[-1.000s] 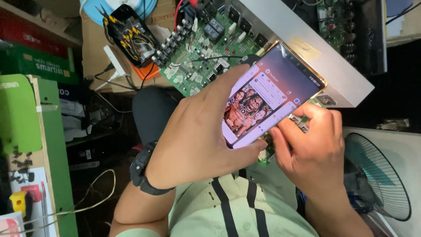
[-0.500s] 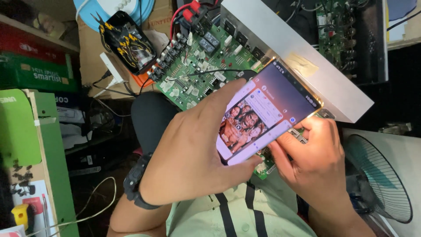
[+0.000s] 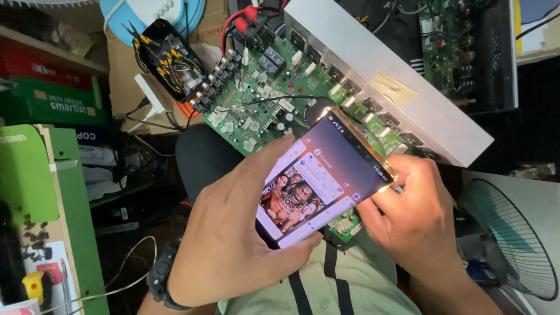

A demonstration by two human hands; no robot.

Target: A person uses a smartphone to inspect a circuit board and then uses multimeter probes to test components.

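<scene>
Head view shows little movement over the last second: the smartphone [image 3: 324, 181] has slid slightly lower and nearer the person's chest, while the green circuit board [image 3: 262, 99] beneath it now shows more of its surface. The work looks unchanged in kind; the phone is still being held up over the board rather than set aside.

Left hand [image 3: 233, 233] wraps the phone from below, thumb along its near long edge and fingers closed behind it, a firm full grip. Right hand [image 3: 417, 213] sits at the phone's far corner with fingertips pinched together there; a bright glow spills from that corner, and whether those fingers grip the phone or something small on the board under it I cannot tell.

Lit and tilted diagonally, the phone's screen shows a feed with a picture of several people. It hovers over the lower end of the board, which runs up to a long grey metal heat sink [image 3: 396, 76]. A white fan [image 3: 513, 245] stands right of the phone.
</scene>
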